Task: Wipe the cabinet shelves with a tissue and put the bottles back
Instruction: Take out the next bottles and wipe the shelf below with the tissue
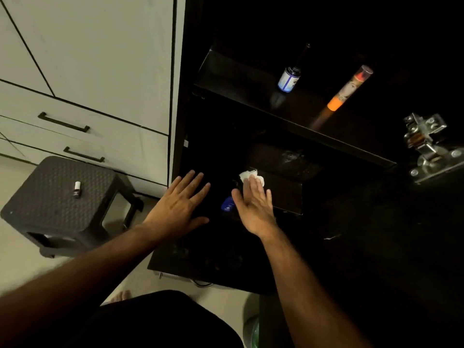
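We look down into a dark open cabinet (326,222) that fills the right half of the frame. Right hand (254,207), centre of frame: fingers straight and held close together, pressing flat on a white tissue (247,175) whose crumpled edge shows just past the fingertips. The tissue lies on the lower shelf (281,194), near its left front corner. Left hand (179,205), just left of centre: fingers spread and straight, palm down over the dark surface at the cabinet's left edge; we cannot tell whether it touches it.

Between the two hands, close to the right thumb, we note a small blue object (227,205) (probably a cap or small bottle; too dark and partly hidden to say).

Upper shelf (251,79), upper centre-right: a small dark bottle with a white-and-blue label (289,80) stands upright, and to its right, apart from it, a tall slim can with an orange band and clear cap (350,91), also upright. Both reflect in the glossy shelf.

Right edge of frame: a metal door hinge (426,149).

Lower left: a dark plastic stool (50,197) on the pale floor, carrying one small bottle with a white cap (76,189), lying on its side. Behind it, upper left, white drawers with black handles (64,123).
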